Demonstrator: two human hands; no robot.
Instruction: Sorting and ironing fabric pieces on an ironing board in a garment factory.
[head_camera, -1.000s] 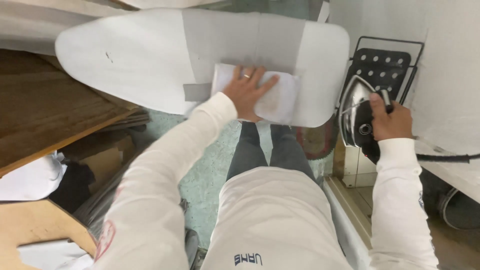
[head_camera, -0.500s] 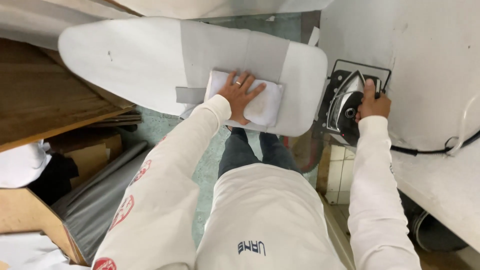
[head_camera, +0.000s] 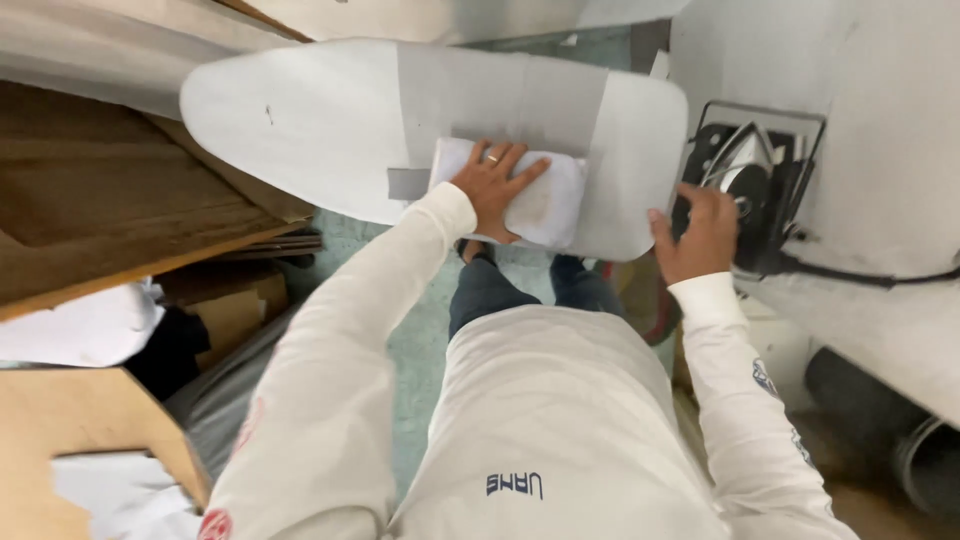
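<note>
My left hand (head_camera: 495, 180) lies flat, fingers spread, on a folded white cloth (head_camera: 555, 205), with a ring on one finger. The cloth rests near the wide end of a white and grey ironing board (head_camera: 320, 120). Off the board's right end, my right hand (head_camera: 700, 235) hovers with its fingers apart and holds nothing. It is just left of a dark iron (head_camera: 745, 175), which sits on a black wire rest (head_camera: 800, 125). I wear white long sleeves and dark trousers.
A brown wooden panel (head_camera: 100, 210) runs along the left. Below it lie white cloth (head_camera: 70, 325) and cardboard (head_camera: 80, 430). A black cable (head_camera: 870, 275) leads from the iron across a white surface at right. A dark pipe (head_camera: 900, 430) sits at the lower right.
My right hand has let go of the iron's handle and drawn back toward the board's end, fingers now apart. My left hand stays pressed on the cloth.
</note>
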